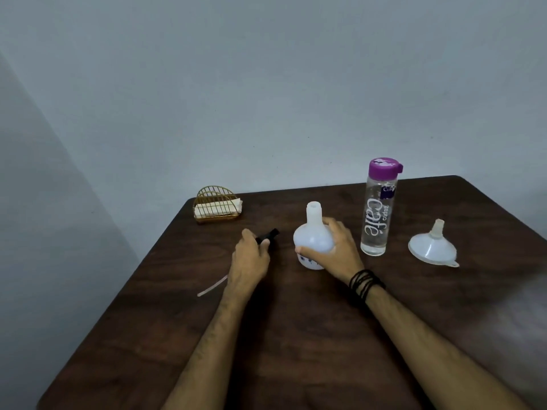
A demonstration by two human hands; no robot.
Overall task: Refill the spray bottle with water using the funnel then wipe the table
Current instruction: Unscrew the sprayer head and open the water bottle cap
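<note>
Left of the water bottle (pixel 376 213), the right grip (pixel 336 250) grasps the uncapped spray bottle (pixel 313 236); further left, the left grip (pixel 250 255) grasps the black spray head (pixel 268 235).

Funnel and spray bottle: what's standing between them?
In the head view, the clear water bottle with the purple lid stands upright between the funnel and the spray bottle, which the right hand grips.

Dark brown wood-grain tabletop (pixel 296 335); white spray bottle (pixel 313 241); purple-capped clear water bottle (pixel 375 214); translucent white funnel (pixel 432 248); gold wire napkin holder (pixel 215 206).
</note>
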